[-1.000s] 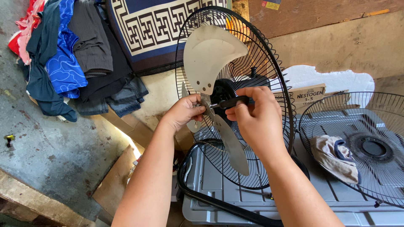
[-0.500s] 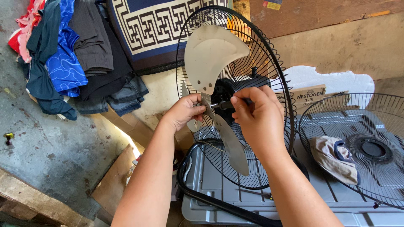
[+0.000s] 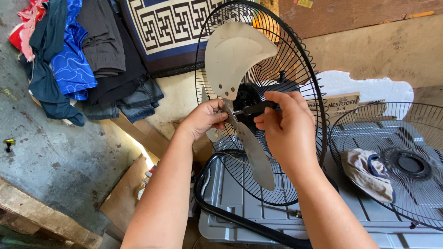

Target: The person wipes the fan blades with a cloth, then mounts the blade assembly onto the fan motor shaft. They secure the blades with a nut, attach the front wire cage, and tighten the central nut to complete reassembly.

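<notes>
Screwdriver [image 3: 254,109] sits at the hub of the metal fan blade [image 3: 235,60], tip toward the centre, handle pointing right. Compared with the view a second back, the right hand [image 3: 286,131] is rolled slightly over the handle and the dark shaft shows less between the two hands; the blade itself keeps the same angle. Judgement: a turn of the driver is under way at the hub fastener, with the blade held from spinning.

Right-hand fingers [image 3: 270,99] are curled closed around the driver handle, thumb underneath. Left hand [image 3: 203,121] is just left of the hub; its fingers are pinched shut on the blade root, thumb on the front face.

Blade stands in front of the rear wire guard [image 3: 304,69]. Right of the blade, a second wire guard [image 3: 406,161] lies flat on the grey plastic surface [image 3: 230,207], a crumpled cloth [image 3: 369,173] inside it. Left of the blade, folded clothes [image 3: 87,60] lie on the floor.
</notes>
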